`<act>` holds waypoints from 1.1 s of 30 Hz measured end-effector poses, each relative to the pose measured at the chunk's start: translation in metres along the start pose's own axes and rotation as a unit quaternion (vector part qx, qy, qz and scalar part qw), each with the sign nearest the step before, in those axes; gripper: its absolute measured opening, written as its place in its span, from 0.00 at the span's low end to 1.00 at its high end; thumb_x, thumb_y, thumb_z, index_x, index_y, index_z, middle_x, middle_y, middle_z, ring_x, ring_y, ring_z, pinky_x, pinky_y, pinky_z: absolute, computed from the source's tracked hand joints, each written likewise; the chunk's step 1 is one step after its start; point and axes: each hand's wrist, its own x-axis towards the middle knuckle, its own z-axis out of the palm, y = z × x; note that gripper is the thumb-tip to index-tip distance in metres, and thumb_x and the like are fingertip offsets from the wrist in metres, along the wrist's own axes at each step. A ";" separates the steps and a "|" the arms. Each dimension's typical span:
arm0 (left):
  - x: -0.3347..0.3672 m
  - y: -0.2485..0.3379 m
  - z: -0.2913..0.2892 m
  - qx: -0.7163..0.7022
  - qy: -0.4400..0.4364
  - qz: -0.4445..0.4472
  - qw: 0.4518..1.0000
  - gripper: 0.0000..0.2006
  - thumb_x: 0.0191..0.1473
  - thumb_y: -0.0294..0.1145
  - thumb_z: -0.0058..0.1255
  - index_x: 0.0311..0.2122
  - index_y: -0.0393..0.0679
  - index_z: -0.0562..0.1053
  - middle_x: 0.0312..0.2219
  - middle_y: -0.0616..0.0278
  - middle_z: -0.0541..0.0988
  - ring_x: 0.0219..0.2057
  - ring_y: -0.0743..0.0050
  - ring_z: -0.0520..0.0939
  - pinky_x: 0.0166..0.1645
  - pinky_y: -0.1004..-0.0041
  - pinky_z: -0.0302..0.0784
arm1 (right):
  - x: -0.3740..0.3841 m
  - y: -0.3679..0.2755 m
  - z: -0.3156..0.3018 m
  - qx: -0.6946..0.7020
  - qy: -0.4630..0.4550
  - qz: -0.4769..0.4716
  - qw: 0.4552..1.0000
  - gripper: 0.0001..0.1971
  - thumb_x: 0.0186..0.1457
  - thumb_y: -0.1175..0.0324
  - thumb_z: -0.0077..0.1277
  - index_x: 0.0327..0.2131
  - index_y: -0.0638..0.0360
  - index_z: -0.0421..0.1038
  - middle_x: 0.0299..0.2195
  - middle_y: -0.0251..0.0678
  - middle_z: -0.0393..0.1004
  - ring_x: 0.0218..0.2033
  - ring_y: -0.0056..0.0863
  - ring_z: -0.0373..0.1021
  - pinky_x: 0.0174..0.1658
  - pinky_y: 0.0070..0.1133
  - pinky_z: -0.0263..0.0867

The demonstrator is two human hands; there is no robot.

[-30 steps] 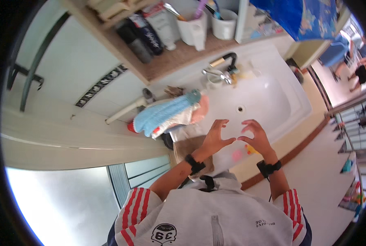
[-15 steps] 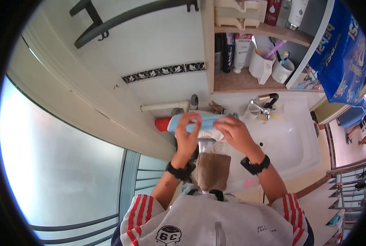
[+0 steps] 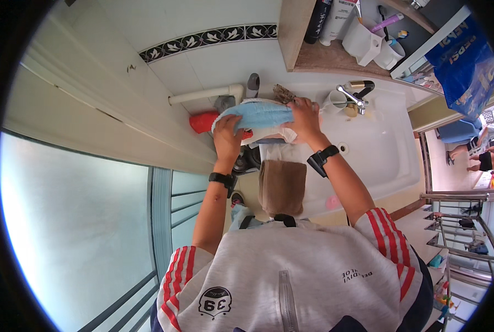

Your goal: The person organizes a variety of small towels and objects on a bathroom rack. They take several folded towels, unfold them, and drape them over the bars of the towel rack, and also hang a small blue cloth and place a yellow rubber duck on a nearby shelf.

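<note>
A light blue cloth (image 3: 262,115) is stretched out flat between my hands at the left end of the sink. My left hand (image 3: 227,137) has its fingers closed on the cloth's left end. The right end is gripped by my right hand (image 3: 306,117). White cloth or bags (image 3: 272,133) lie under the blue cloth, partly hidden by it. Closer to my body, a folded brown towel (image 3: 281,188) hangs below my hands. Something red (image 3: 202,122) shows just left of the blue cloth.
The white sink (image 3: 379,166) with its faucet (image 3: 353,97) and a white cup (image 3: 334,102) is on the right. An open cabinet (image 3: 324,58) holds tubes and toothbrush cups above. A white pipe (image 3: 205,95) runs along the wall. A blue bag (image 3: 468,72) hangs at upper right.
My hands have moved apart and spread the blue cloth between them, with its surface now more exposed. The view has tilted down, so the sink and cabinet appear higher.
</note>
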 end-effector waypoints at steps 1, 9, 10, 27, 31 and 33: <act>0.002 -0.006 -0.005 -0.026 0.017 0.012 0.999 0.20 0.43 0.26 0.58 0.45 0.39 0.74 0.46 0.52 0.74 0.49 0.47 0.73 0.55 0.57 0.67 | -0.002 0.000 -0.007 -0.025 0.029 -0.001 0.999 0.31 0.38 0.58 0.66 0.49 0.51 0.69 0.53 0.38 0.67 0.58 0.41 0.58 0.56 0.39 0.57; 0.010 0.043 -0.066 -0.110 0.064 0.094 0.987 0.17 0.45 0.16 0.48 0.44 0.38 0.73 0.46 0.52 0.74 0.49 0.49 0.74 0.55 0.62 0.67 | -0.008 0.028 -0.012 0.185 0.130 0.042 0.973 0.22 0.42 0.67 0.59 0.45 0.52 0.70 0.44 0.42 0.73 0.39 0.45 0.72 0.41 0.30 0.70; 0.004 0.045 -0.073 -0.110 0.064 0.096 0.987 0.19 0.45 0.15 0.44 0.45 0.37 0.72 0.48 0.51 0.74 0.50 0.47 0.73 0.58 0.61 0.65 | -0.007 0.016 -0.020 0.183 0.127 0.042 0.974 0.22 0.42 0.67 0.59 0.45 0.52 0.70 0.44 0.42 0.73 0.39 0.45 0.72 0.41 0.30 0.70; -0.050 0.069 -0.122 -0.404 0.087 -0.138 0.900 0.21 0.57 0.41 0.52 0.50 0.37 0.71 0.42 0.60 0.76 0.44 0.71 0.75 0.50 0.70 0.68 | -0.012 -0.136 -0.086 0.537 0.123 -0.206 0.809 0.17 0.40 0.84 0.52 0.36 0.56 0.68 0.50 0.34 0.64 0.51 0.28 0.64 0.50 0.23 0.65; -0.001 0.092 -0.137 -0.489 0.078 -0.124 0.860 0.14 0.63 0.31 0.44 0.50 0.35 0.70 0.39 0.65 0.75 0.40 0.80 0.72 0.46 0.80 0.65 | -0.023 -0.164 -0.097 0.453 0.059 -0.296 0.839 0.17 0.39 0.82 0.56 0.35 0.53 0.68 0.58 0.41 0.57 0.62 0.42 0.54 0.62 0.31 0.53; 0.006 0.099 -0.145 -0.458 0.103 -0.097 0.877 0.12 0.64 0.31 0.43 0.47 0.35 0.72 0.35 0.67 0.75 0.38 0.83 0.70 0.43 0.80 0.65 | -0.026 -0.168 -0.099 0.461 0.045 -0.309 0.830 0.18 0.41 0.77 0.57 0.38 0.51 0.69 0.60 0.44 0.53 0.63 0.45 0.52 0.62 0.33 0.53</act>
